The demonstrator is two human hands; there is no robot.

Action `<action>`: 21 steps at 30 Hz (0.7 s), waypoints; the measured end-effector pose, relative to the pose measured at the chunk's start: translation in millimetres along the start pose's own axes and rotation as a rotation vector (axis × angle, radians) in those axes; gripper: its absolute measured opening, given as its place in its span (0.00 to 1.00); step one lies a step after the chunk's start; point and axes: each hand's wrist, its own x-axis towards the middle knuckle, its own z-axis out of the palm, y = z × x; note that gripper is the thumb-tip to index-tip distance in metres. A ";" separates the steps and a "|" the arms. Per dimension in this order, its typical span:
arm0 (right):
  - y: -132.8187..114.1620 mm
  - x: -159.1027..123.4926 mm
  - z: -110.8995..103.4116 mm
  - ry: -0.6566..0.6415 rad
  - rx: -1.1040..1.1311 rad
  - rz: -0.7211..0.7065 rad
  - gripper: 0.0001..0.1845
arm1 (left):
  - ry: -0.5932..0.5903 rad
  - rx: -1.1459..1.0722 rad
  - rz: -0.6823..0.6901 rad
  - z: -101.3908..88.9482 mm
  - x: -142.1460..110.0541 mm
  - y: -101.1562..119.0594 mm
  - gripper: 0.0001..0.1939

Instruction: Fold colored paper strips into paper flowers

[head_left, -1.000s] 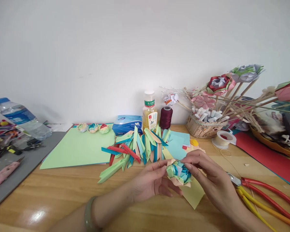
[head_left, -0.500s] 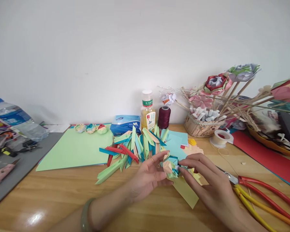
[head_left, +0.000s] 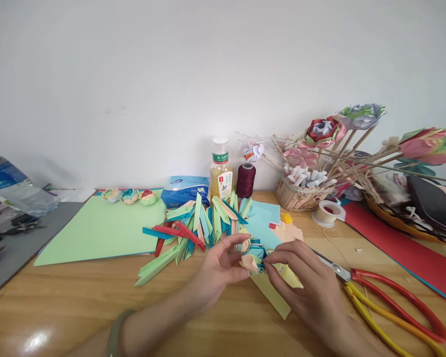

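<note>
Between my two hands is a folded paper flower (head_left: 251, 261) in peach, green and blue, tilted on its side above the table. My left hand (head_left: 223, 265) grips its left edge between thumb and fingers. At its right side, my right hand (head_left: 305, 277) pinches the blue part with thumb and forefinger; the fingers hide some of the flower. Beneath it lies a pale yellow paper piece (head_left: 273, 295). Just behind is a heap of folded paper strips (head_left: 193, 228) in green, red, blue and peach.
Scissors (head_left: 397, 297) with red and yellow handles lie at right, near a thread spool (head_left: 327, 213). Three small paper flowers (head_left: 129, 196) sit on green sheets (head_left: 104, 233). Behind stand a tissue pack (head_left: 185, 191), a drink bottle (head_left: 220, 173), maroon thread (head_left: 246, 181) and a basket (head_left: 301, 196).
The flower has turned from facing up to lying on its side. My right fingers have moved from its rim to the blue part. The view has shifted slightly right.
</note>
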 end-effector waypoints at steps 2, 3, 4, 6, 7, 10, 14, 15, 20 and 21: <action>-1.4 0.2 -0.2 0.001 0.011 0.009 0.07 | -0.012 0.013 0.001 1.1 -0.7 -0.2 0.24; -2.3 0.9 -1.0 -0.010 0.034 0.008 0.07 | -0.013 0.016 0.003 1.5 -0.9 -0.1 0.24; -3.0 2.0 -2.2 -0.031 0.073 0.011 0.07 | -0.013 0.017 0.004 1.9 -1.1 0.0 0.24; -4.0 5.5 -5.6 -0.103 0.187 0.054 0.06 | -0.016 0.017 0.004 1.9 -1.1 0.2 0.24; -3.9 7.7 -7.4 -0.147 0.247 0.099 0.06 | -0.019 0.017 0.006 1.5 -1.0 0.2 0.24; -1.5 13.6 -11.2 -0.253 0.366 0.252 0.09 | -0.023 0.025 0.014 -0.5 -0.4 -0.4 0.24; 3.2 15.5 -10.7 -0.283 0.380 0.326 0.10 | 0.012 0.042 0.029 -2.2 0.5 -2.1 0.24; 3.8 15.2 -10.2 -0.287 0.375 0.327 0.10 | 0.022 0.049 0.031 -2.1 0.5 -2.5 0.24; 3.9 15.0 -8.9 -0.346 0.376 0.344 0.09 | 0.033 0.063 0.040 -0.5 -0.3 -3.1 0.24; 3.9 15.2 -8.8 -0.349 0.376 0.345 0.09 | 0.036 0.062 0.041 -0.3 -0.3 -3.1 0.24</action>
